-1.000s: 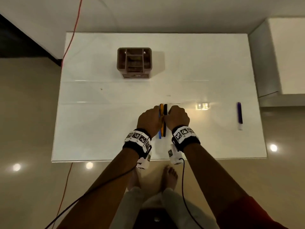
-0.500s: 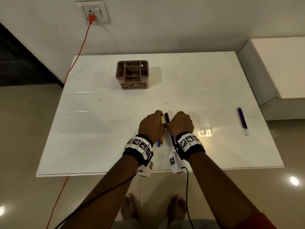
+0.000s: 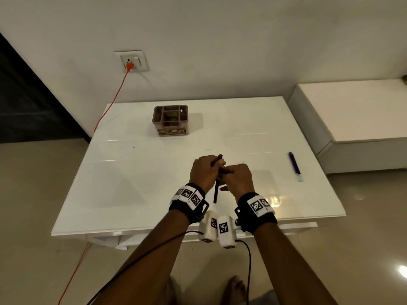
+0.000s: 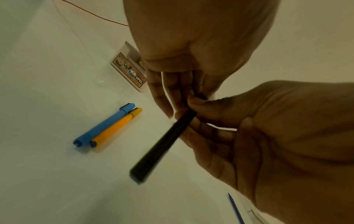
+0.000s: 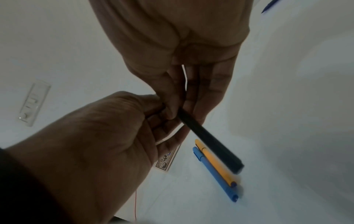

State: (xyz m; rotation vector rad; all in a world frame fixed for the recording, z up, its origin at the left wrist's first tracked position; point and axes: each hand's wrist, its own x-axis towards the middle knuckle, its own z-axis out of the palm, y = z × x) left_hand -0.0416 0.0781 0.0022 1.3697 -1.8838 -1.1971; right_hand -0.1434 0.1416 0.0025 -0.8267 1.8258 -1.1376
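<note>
Both my hands hold a black pen (image 3: 216, 190) up above the white table (image 3: 132, 183), its free end pointing down toward me. My left hand (image 3: 204, 172) grips its upper end, and my right hand (image 3: 237, 179) pinches the barrel just below. The wrist views show the same black pen (image 4: 162, 145) (image 5: 208, 142) between the two hands. A blue pen (image 4: 103, 125) and an orange pen (image 4: 116, 127) lie side by side on the table under my hands. They are hidden in the head view.
A brown compartment organizer (image 3: 170, 119) stands at the back of the table. A purple pen (image 3: 294, 166) lies alone at the right. An orange cable (image 3: 110, 106) runs from a wall socket (image 3: 132, 61) down past the table's left side. A white cabinet (image 3: 363, 111) adjoins on the right.
My hands were down on the table at the three pens; now they have lifted the black pen clear, leaving the blue and orange ones lying. The head view has tilted up.
</note>
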